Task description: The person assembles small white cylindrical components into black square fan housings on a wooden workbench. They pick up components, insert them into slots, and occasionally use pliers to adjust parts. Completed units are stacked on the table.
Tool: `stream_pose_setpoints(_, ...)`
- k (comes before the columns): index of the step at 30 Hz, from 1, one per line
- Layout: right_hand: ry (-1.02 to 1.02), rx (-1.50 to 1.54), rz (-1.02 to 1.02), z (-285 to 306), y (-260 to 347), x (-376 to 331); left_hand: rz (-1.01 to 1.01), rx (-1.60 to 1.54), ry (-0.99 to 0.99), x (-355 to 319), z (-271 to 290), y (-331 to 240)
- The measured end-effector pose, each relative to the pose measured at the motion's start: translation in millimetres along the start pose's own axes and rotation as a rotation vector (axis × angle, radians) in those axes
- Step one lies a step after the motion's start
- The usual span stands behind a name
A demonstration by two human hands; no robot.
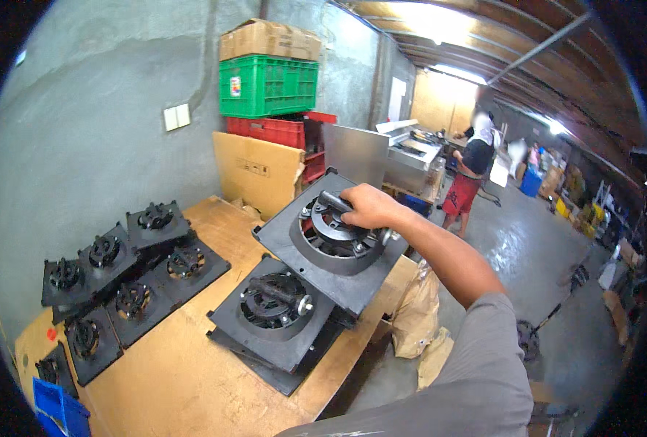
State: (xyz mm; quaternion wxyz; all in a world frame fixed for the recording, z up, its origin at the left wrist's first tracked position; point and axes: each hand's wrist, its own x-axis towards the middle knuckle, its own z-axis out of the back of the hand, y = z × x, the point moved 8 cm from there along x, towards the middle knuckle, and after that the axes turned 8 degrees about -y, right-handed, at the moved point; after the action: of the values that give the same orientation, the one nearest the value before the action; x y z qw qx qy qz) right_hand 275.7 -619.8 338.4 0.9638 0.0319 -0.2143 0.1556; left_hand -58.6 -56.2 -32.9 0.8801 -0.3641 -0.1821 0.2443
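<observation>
One black square metal burner plate with a raised central ring [328, 258] was located at the near-right part of the tan wooden bench [163, 364]. The bare right grip [373, 207] was closed around the short black metal tube [334, 201] mounted on top of this plate, its fingers bent over the tube. The left grip was out of view, so its state could not be determined. A second black square burner plate [265, 339] lay just beside and partly beneath the held unit, on top of further dark plates; contact between the held unit and this stack could not be confirmed. Similar black square burner plates [131, 300] lay grouped along the bench's left side, by the grey wall [105, 124]. A blue plastic bin [60, 411] stood at the lower-left corner.
</observation>
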Motion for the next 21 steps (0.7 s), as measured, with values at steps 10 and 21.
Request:
stream_pose_setpoints(10, 0.189, -0.003, -0.017, -127.7, -96.1, 12.4, 0.109, 0.093, 0.044, -22.7, 3.8, -37.9)
stream_pose_setpoints(21, 0.343, -0.017, -0.006, -155.0, -87.8, 26.7, 0.127, 0.105, 0.076, -30.9, -12.0, -20.2)
